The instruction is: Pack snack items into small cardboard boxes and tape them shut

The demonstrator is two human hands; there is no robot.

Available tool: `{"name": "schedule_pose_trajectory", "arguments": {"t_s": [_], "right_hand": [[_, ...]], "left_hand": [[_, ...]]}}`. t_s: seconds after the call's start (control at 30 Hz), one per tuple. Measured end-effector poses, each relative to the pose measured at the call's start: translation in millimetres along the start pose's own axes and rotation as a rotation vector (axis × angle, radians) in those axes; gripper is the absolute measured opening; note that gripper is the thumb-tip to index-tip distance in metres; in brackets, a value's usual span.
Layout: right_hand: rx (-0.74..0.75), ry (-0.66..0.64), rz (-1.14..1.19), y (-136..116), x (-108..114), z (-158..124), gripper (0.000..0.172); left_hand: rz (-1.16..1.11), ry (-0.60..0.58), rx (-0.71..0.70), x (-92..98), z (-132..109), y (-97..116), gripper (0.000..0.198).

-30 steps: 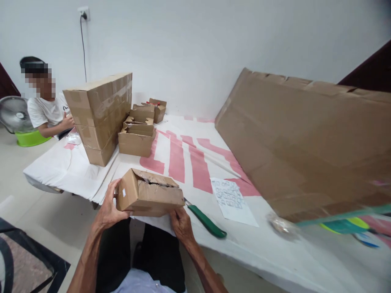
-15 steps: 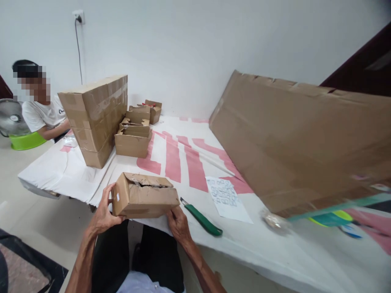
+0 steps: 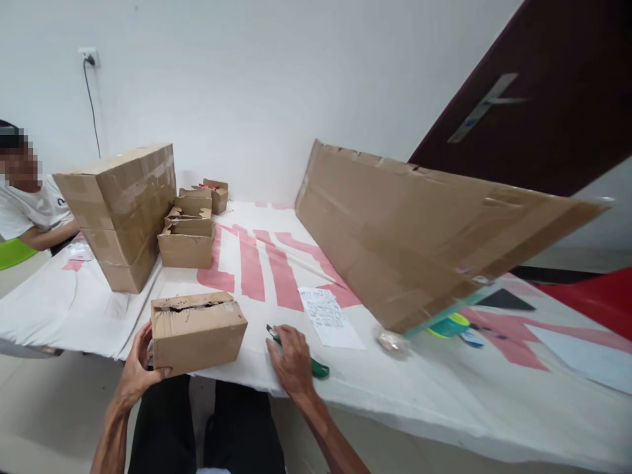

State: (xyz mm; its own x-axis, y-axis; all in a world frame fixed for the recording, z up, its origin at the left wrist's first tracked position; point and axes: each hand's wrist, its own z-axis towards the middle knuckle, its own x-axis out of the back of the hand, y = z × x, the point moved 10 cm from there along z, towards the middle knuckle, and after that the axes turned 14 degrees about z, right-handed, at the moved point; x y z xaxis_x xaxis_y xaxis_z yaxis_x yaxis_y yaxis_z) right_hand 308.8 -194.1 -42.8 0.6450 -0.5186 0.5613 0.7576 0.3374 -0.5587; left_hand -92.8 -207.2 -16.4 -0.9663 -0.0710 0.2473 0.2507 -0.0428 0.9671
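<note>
While the left hand (image 3: 135,370) keeps holding the near left end of a cardboard box (image 3: 200,341), thumb low on its side, the right hand (image 3: 292,361) has left the box's right end. It now lies over a green-handled knife (image 3: 322,370) on the tabletop (image 3: 375,398), fingers bent; whether they grip it, I cannot tell. The box, at the tabletop's near edge, has turned so that a long side faces near; its torn top seam shows a dark gap. Just right of the knife lies a marked paper sheet (image 3: 340,332), then a small clear bag (image 3: 392,340). Farther left stand open boxes (image 3: 185,252) beside a tall stack of taped cartons (image 3: 141,204); a large cardboard sheet (image 3: 395,243) leans at right. Beyond it, a dark door's handle (image 3: 484,105) has come into view.
</note>
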Motion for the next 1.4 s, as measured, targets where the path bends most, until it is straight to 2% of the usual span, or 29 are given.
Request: {"name": "schedule_pose_trajectory", "arguments": {"t_s": [0.1, 0.17, 0.3, 0.43, 0.53, 0.63, 0.83, 0.93, 1.1, 1.23, 1.33, 1.4], "right_hand": [[-0.125, -0.101, -0.185, 38.3, 6.9, -2.4, 0.028], [-0.150, -0.188, -0.205, 50.6, 2.3, -6.1, 0.024], [-0.106, -0.246, -0.096, 42.9, -13.4, -7.1, 0.024], [-0.061, -0.214, 0.016, 22.5, -24.9, 2.6, 0.023], [0.012, -0.112, 0.125, -2.4, -18.2, 15.5, 0.023], [0.091, -0.022, 0.292, -40.5, -4.3, 26.1, 0.024], [0.174, -0.035, 0.548, -126.9, 11.6, 34.5, 0.030], [0.231, -0.039, 0.559, -153.4, 13.8, 37.9, 0.030], [0.264, -0.033, 0.520, -167.0, 16.7, 48.8, 0.025], [0.333, 0.050, 0.483, -190.2, 44.6, 54.4, 0.023], [0.449, 0.102, 0.447, -227.1, 69.5, 52.6, 0.024], [0.522, 0.067, 0.432, -252.8, 74.9, 51.0, 0.025]], "left_hand": [[-0.021, 0.013, -0.002, 2.1, 1.1, -6.5, 0.124], [-0.040, 0.033, -0.003, 5.2, 1.6, -11.7, 0.124], [-0.068, 0.071, -0.002, 14.8, 1.2, -20.7, 0.125], [-0.044, 0.100, -0.019, 24.7, -3.1, -13.3, 0.121], [-0.007, 0.112, -0.013, 26.7, -7.8, -1.8, 0.116], [0.043, 0.106, -0.017, 21.3, -11.5, 9.9, 0.119], [0.185, 0.133, -0.107, 8.2, -17.2, 37.5, 0.115], [0.256, 0.132, -0.156, 1.7, -21.4, 52.6, 0.111], [0.352, 0.127, -0.249, -10.0, -30.0, 75.0, 0.106], [0.458, 0.211, -0.313, -17.9, -35.7, 90.9, 0.103], [0.553, 0.304, -0.365, -27.1, -40.5, 105.8, 0.103], [0.608, 0.345, -0.388, -36.0, -43.7, 115.2, 0.102]]}}
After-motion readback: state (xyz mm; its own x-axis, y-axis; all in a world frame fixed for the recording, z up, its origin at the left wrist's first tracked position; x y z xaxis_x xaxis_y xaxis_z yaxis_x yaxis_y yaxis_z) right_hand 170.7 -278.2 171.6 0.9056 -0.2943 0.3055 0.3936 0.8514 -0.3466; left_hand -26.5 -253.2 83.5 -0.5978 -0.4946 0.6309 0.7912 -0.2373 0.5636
